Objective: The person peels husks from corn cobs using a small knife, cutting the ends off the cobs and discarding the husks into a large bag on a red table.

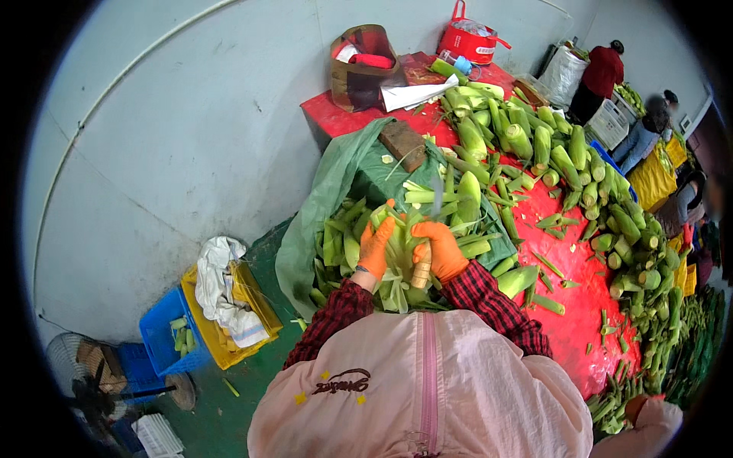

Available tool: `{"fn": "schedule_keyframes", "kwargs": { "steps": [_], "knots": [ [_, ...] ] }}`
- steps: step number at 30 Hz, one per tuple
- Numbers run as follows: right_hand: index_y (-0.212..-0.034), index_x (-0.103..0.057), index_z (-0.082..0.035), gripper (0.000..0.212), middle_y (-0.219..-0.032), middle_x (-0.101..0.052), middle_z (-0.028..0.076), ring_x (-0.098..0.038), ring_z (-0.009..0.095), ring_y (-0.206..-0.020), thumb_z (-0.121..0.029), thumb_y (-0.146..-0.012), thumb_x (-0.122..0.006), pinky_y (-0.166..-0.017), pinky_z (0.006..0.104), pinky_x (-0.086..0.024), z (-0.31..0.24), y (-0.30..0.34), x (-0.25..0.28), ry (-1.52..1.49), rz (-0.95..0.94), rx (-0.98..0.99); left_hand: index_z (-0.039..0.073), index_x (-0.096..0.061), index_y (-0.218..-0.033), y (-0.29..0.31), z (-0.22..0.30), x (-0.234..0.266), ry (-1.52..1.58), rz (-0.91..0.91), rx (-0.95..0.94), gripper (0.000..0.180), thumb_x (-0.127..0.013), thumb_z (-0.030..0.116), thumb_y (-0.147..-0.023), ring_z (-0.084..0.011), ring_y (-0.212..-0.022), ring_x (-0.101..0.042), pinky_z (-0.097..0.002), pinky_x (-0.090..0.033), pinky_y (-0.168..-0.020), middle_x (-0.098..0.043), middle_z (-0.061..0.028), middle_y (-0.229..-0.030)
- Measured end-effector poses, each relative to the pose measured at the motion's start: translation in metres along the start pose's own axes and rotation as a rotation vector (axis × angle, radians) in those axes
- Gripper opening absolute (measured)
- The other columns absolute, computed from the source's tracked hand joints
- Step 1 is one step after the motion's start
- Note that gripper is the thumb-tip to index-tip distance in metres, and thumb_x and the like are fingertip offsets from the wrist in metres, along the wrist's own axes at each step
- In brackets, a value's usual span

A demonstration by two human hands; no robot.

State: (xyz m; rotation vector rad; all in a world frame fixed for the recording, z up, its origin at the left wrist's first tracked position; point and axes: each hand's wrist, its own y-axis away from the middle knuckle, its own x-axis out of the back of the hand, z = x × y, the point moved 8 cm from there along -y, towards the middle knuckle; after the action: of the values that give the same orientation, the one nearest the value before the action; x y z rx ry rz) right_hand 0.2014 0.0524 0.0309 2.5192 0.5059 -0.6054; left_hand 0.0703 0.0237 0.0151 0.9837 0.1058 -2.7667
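My left hand (pixel 376 246), in an orange glove, is closed around a pale green ear of corn (pixel 398 243) in its husk, over a heap of peeled husks. Beside it my right hand (pixel 441 250), gloved the same way, grips a knife by its wooden handle (pixel 421 273). Its blade (pixel 437 195) points away from me and is blurred. Loose husks (pixel 336 244) pile up around both hands on a green sheet (pixel 305 252). Just beyond the hands lies a husked green ear (pixel 468 197). A brown block (pixel 403 145) rests on the sheet farther off.
Many green ears (pixel 565 160) are heaped along the red table (pixel 557 305) to the right. A plaid bag (pixel 365 69) and a red bag (pixel 473 42) stand at the back. Blue (pixel 164 336) and yellow crates (pixel 244 336) sit on the floor at left, near a fan (pixel 84 374). Other people work at far right.
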Motion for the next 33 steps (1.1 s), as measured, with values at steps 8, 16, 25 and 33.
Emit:
{"fn": "schedule_keyframes", "kwargs": {
  "steps": [8,16,25,33],
  "knots": [
    [-0.089,-0.059,-0.002,0.022,-0.064,-0.059,0.007,-0.054,0.018,-0.044,-0.023,-0.083,-0.064,-0.041,0.031,-0.044,-0.057,-0.012,0.117,0.187,0.334,0.193,0.006,-0.058,-0.127,-0.016,0.013,0.091,0.225,0.279,-0.005,0.065,-0.06,0.058,-0.088,-0.0216,-0.102,-0.061,-0.0379,-0.051,-0.089,-0.061,-0.0074,-0.121],
    [-0.112,-0.063,0.001,0.068,-0.084,-0.069,0.017,-0.067,0.023,-0.055,-0.054,-0.073,-0.073,-0.058,0.034,-0.054,-0.015,-0.013,-0.053,1.513,0.085,0.726,-0.002,-0.064,-0.113,-0.031,0.019,0.051,-0.26,0.401,-0.041,0.065,-0.042,0.057,-0.097,-0.0172,-0.078,-0.056,-0.0321,-0.051,-0.073,-0.068,-0.0059,-0.107],
    [-0.101,-0.068,0.001,0.046,-0.078,-0.069,0.008,-0.06,0.013,-0.048,-0.037,-0.077,-0.078,-0.048,0.0281,-0.05,0.042,-0.036,0.018,0.893,0.01,0.125,0.003,-0.058,-0.125,-0.057,0.006,0.036,-0.163,0.112,-0.037,0.045,-0.046,0.038,-0.099,-0.0162,-0.086,-0.061,-0.0311,-0.049,-0.071,-0.067,-0.0081,-0.104],
    [-0.101,-0.066,0.004,0.048,-0.074,-0.066,0.006,-0.058,0.01,-0.05,-0.035,-0.077,-0.08,-0.047,0.0243,-0.045,-0.028,-0.032,-0.007,0.928,0.011,0.292,0.002,-0.042,-0.141,-0.001,0.025,-0.017,-1.145,-0.212,-0.111,0.089,-0.083,0.037,-0.07,-0.0257,-0.124,-0.052,-0.0366,-0.041,-0.104,-0.053,-0.0155,-0.136]
  ]
}}
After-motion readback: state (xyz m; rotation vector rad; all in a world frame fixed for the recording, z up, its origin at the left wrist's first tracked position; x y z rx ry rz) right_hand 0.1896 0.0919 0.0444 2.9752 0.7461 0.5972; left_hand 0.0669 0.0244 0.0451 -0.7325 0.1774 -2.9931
